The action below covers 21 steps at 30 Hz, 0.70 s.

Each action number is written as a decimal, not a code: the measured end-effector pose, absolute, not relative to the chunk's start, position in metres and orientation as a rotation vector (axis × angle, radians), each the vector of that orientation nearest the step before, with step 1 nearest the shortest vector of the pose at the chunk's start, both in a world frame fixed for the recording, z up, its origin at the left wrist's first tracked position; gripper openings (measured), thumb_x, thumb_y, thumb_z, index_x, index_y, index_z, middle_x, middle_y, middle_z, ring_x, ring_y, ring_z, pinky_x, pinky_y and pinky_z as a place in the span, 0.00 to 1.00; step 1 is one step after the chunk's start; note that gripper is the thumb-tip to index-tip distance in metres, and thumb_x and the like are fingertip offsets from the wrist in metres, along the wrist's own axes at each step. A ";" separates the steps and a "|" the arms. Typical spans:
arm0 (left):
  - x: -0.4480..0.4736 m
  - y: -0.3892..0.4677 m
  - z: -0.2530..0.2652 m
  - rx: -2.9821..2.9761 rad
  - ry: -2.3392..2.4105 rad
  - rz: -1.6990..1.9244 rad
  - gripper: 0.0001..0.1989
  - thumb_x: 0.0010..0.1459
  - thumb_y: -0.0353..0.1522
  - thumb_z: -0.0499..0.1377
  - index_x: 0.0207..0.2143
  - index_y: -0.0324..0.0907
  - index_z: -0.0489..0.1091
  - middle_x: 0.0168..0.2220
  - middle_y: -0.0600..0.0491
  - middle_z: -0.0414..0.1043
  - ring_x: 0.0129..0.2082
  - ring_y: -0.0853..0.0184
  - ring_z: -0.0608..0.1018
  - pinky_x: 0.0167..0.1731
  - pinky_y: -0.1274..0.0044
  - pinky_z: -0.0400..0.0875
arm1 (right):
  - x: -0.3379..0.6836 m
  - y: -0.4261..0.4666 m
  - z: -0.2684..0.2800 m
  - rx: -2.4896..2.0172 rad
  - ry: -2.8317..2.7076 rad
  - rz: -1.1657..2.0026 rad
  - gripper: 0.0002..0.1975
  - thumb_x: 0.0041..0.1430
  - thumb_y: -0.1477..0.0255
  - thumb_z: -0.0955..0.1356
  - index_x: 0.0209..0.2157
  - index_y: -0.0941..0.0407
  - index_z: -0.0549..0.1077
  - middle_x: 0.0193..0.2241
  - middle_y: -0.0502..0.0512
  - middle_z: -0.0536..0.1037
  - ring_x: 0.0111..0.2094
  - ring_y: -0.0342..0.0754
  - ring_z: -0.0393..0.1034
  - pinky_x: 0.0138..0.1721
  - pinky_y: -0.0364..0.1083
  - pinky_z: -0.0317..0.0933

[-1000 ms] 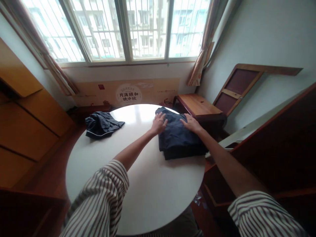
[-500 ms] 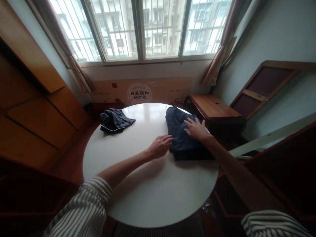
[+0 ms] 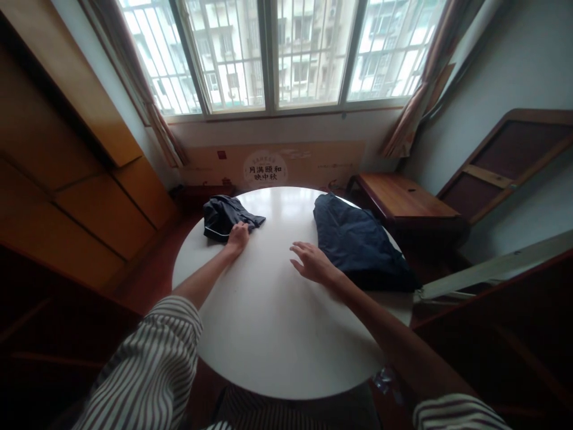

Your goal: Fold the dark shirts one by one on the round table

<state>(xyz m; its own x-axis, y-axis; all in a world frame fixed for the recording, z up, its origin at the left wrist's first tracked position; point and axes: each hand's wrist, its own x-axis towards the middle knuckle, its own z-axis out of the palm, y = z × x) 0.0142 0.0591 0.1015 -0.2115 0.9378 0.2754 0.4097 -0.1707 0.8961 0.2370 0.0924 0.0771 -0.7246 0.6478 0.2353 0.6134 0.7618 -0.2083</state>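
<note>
A small, crumpled dark garment with white piping [image 3: 218, 215] lies at the far left of the round white table [image 3: 277, 322]. At its near right edge, my left hand [image 3: 239, 237] is closed, its fingers curled on the fabric; the fingertips are partly hidden. My right hand [image 3: 313, 261] is over the middle of the table with its fingers apart and nothing in them. Just right of that hand lies a folded navy garment [image 3: 353, 239], spread flat up to the table's right edge. The two garments lie apart.
Beyond the table stand a low wooden side table [image 3: 403, 194] and a printed cardboard panel [image 3: 308, 161] under the window. Wooden cabinets [image 3: 102, 221] line the left. A dark wooden piece of furniture [image 3: 505, 322] is close on the right.
My left hand has moved left from the navy garment to the small dark one. My right hand has come off the navy garment and shifted left. The view has turned slightly left.
</note>
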 end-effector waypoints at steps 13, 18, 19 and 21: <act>-0.008 -0.051 0.062 2.415 1.471 0.643 0.28 0.54 0.26 0.60 0.59 0.45 0.67 0.47 0.45 0.71 0.44 0.59 0.76 0.47 0.67 0.74 | 0.255 0.091 0.099 -1.068 -2.759 0.275 0.16 0.62 0.82 0.60 0.41 0.56 0.76 0.40 0.58 0.77 0.38 0.48 0.74 0.38 0.41 0.62; -0.057 -0.056 0.097 2.058 1.631 1.057 0.18 0.50 0.26 0.57 0.42 0.47 0.77 0.39 0.50 0.78 0.40 0.58 0.79 0.44 0.68 0.74 | 0.274 0.099 0.132 -0.944 -2.449 0.374 0.13 0.66 0.75 0.59 0.40 0.57 0.76 0.38 0.59 0.77 0.39 0.50 0.73 0.44 0.45 0.63; -0.064 -0.056 0.109 1.958 1.690 1.229 0.15 0.50 0.29 0.58 0.40 0.46 0.77 0.38 0.51 0.78 0.39 0.58 0.79 0.42 0.69 0.75 | 0.277 0.100 0.141 -0.917 -2.370 0.401 0.14 0.66 0.73 0.60 0.40 0.57 0.76 0.38 0.58 0.78 0.40 0.51 0.73 0.45 0.46 0.64; -0.077 -0.056 0.135 1.731 1.781 1.586 0.11 0.51 0.34 0.61 0.38 0.45 0.77 0.34 0.53 0.78 0.35 0.61 0.78 0.36 0.73 0.75 | 0.283 0.100 0.160 -0.909 -2.207 0.444 0.14 0.66 0.69 0.60 0.42 0.56 0.76 0.38 0.58 0.79 0.40 0.53 0.73 0.46 0.48 0.65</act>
